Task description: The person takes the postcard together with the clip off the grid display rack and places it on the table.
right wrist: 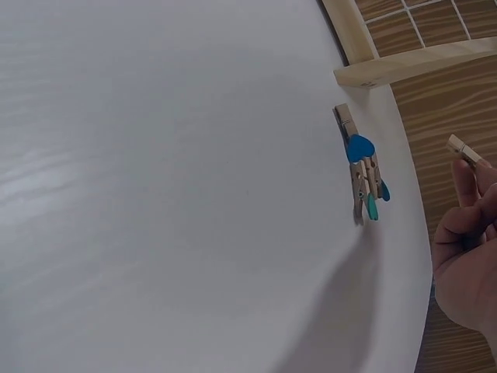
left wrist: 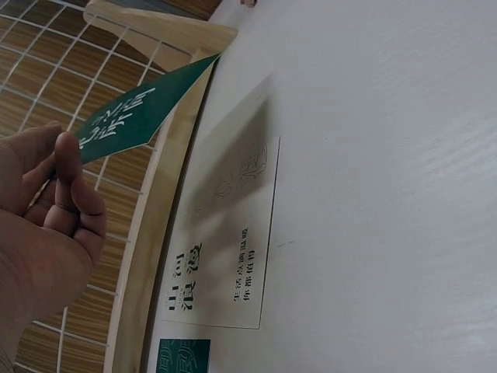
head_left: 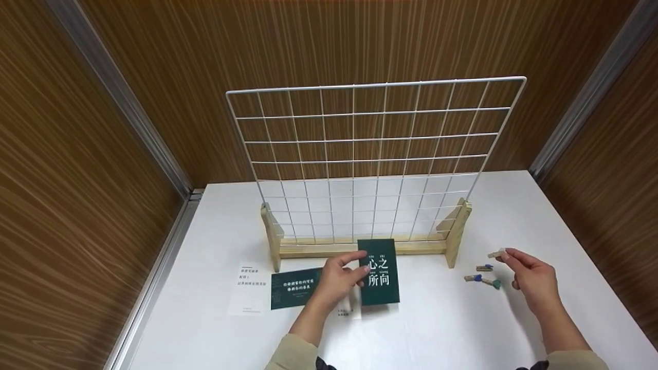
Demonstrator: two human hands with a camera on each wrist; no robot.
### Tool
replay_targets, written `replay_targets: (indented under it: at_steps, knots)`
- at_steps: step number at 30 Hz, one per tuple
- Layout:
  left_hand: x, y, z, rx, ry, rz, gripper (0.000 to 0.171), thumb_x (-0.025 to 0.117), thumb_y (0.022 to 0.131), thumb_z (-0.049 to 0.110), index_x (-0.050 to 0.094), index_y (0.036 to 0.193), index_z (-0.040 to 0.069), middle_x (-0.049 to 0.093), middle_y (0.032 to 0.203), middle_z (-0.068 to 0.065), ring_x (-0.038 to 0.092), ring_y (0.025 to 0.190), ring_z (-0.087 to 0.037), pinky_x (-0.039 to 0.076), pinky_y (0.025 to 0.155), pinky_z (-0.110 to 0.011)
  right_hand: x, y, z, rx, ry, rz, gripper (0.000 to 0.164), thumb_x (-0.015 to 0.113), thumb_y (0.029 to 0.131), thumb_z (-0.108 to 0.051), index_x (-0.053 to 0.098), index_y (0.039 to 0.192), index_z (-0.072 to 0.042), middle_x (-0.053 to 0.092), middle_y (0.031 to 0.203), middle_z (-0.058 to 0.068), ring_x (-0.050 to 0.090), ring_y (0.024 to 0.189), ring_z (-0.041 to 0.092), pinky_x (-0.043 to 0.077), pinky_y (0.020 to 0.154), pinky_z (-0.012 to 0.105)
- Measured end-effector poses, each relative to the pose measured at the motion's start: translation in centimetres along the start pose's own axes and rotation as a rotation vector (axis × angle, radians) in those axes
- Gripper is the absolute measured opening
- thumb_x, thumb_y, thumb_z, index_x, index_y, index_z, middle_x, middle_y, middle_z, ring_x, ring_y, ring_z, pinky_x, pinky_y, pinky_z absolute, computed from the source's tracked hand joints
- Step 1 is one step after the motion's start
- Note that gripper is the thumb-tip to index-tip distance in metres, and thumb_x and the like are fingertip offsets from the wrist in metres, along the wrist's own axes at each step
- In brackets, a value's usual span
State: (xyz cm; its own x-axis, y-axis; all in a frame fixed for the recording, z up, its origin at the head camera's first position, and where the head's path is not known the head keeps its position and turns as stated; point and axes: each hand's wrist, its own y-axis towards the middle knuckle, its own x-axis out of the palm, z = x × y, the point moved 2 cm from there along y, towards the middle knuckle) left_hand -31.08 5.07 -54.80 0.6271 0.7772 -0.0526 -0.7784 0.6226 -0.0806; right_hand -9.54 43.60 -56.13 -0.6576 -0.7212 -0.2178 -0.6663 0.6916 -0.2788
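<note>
A dark green card (head_left: pixel 379 288) with white lettering is pinched at its left edge between the thumb and fingers of my left hand (head_left: pixel 336 281). It is raised above the table, and its shadow falls on a white card (left wrist: pixel 221 272) lying below. My right hand (head_left: pixel 537 282) pinches a small wooden clothespin (head_left: pixel 496 254) between thumb and fingertips, up off the table. Several more clothespins (head_left: pixel 473 278) with blue and green decorations lie just left of that hand; in the right wrist view a blue heart (right wrist: pixel 360 148) shows on one.
A white wire grid (head_left: pixel 353 139) stands upright in a wooden base (head_left: pixel 308 250) behind both hands. On the table (head_left: pixel 426 329), another green card (head_left: pixel 288 293) and a white printed card (head_left: pixel 249 288) lie to the left. Wood-grain walls (head_left: pixel 154 41) enclose the table.
</note>
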Motion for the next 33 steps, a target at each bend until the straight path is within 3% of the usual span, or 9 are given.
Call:
replay_targets:
  at_steps: [9,16,19,23,26,30,33]
  knots:
    - [0.2,0.0,-0.3,-0.023,0.0,0.0,0.039,0.078,0.096,0.006,0.073,0.135,0.009,0.064,0.144,-0.013,0.066,0.063,-0.008,0.039,0.05,-0.019,-0.4,0.0,1.4,0.017,0.048,0.023,0.013,0.075,0.102,-0.03,0.079,0.114,-0.029,0.078,0.094,-0.02,0.052,0.075,0.011,0.047,0.058,0.022]
    - [0.4,-0.1,-0.4,-0.018,-0.005,0.004,0.04,0.078,0.095,0.007,0.073,0.134,0.008,0.065,0.142,-0.013,0.064,0.061,-0.008,0.043,0.05,-0.022,-0.6,0.1,2.5,0.068,-0.024,0.026,0.034,0.074,0.102,-0.038,0.075,0.129,-0.019,0.076,0.095,-0.023,0.049,0.073,0.013,0.046,0.06,0.024]
    - [0.4,-0.1,-0.5,-0.027,-0.009,0.003,0.04,0.078,0.095,0.007,0.073,0.135,0.008,0.065,0.143,-0.013,0.064,0.061,-0.009,0.044,0.052,-0.023,-0.8,0.1,2.8,0.089,-0.025,0.032,0.027,0.074,0.102,-0.037,0.077,0.125,-0.025,0.075,0.094,-0.026,0.049,0.07,0.011,0.045,0.059,0.024]
    - [0.3,0.0,-0.7,-0.036,-0.005,-0.003,0.039,0.078,0.096,0.008,0.073,0.134,0.008,0.064,0.143,-0.012,0.065,0.062,-0.009,0.046,0.053,-0.024,-1.0,0.2,3.3,0.11,-0.001,0.042,0.006,0.075,0.101,-0.035,0.077,0.106,-0.037,0.074,0.091,-0.027,0.049,0.067,0.008,0.044,0.057,0.023]
    - [0.3,0.0,-0.9,-0.041,-0.008,-0.001,0.039,0.078,0.095,0.008,0.073,0.134,0.008,0.065,0.143,-0.013,0.066,0.062,-0.009,0.045,0.052,-0.023,-1.1,0.1,3.8,0.138,0.003,0.049,0.003,0.076,0.1,-0.036,0.077,0.103,-0.038,0.072,0.091,-0.026,0.05,0.068,0.009,0.045,0.058,0.024]
    - [0.4,-0.1,-1.0,-0.036,-0.017,0.006,0.039,0.079,0.094,0.007,0.074,0.133,0.007,0.066,0.141,-0.013,0.065,0.06,-0.009,0.045,0.05,-0.023,-1.2,0.0,4.2,0.168,-0.014,0.053,0.012,0.077,0.099,-0.041,0.077,0.11,-0.035,0.068,0.092,-0.024,0.052,0.072,0.012,0.047,0.062,0.026]
    - [0.5,-0.1,-1.2,-0.037,-0.021,0.006,0.039,0.079,0.094,0.006,0.073,0.133,0.007,0.066,0.14,-0.013,0.064,0.06,-0.009,0.044,0.051,-0.023,-1.1,-0.1,4.4,0.163,-0.014,0.063,0.007,0.078,0.098,-0.042,0.077,0.105,-0.039,0.066,0.091,-0.024,0.052,0.071,0.012,0.048,0.062,0.026]
